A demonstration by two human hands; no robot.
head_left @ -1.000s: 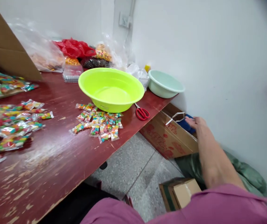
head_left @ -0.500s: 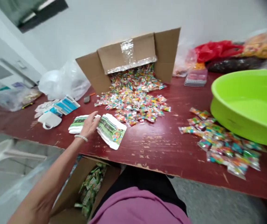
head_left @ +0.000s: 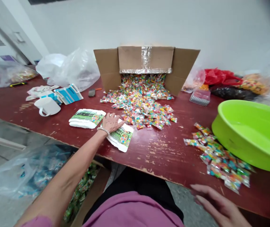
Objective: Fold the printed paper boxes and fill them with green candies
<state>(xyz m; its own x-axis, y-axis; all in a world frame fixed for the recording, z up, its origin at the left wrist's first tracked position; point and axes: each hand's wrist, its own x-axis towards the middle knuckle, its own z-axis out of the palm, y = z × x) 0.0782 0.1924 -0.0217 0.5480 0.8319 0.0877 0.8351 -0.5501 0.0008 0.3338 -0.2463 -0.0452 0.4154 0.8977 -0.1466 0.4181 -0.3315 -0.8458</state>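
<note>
My left hand (head_left: 112, 122), a beaded bracelet at its wrist, lies on the upper part of a stack of green-and-white printed packets (head_left: 123, 138), fingers spread. Just left of it, touching or nearly so, is a second stack of the same green packets (head_left: 87, 118). My right hand (head_left: 220, 203) hangs at the table's front edge on the right, thumb and fingers apart, with nothing in it. Beyond the packets, small wrapped candies (head_left: 146, 108) spill from a cardboard box (head_left: 146, 58) lying on its side.
A green basin (head_left: 245, 148) stands at right beside a smaller pile of wrapped candies (head_left: 222, 157). At left are a white mug (head_left: 48, 106), blue-and-white packets (head_left: 69, 94) and plastic bags (head_left: 78, 69). Below the table, a box holds green packets (head_left: 78, 192).
My left hand has moved right, from between the two packet stacks onto the right one. My right hand has come into view at the lower right. The camera view has levelled.
</note>
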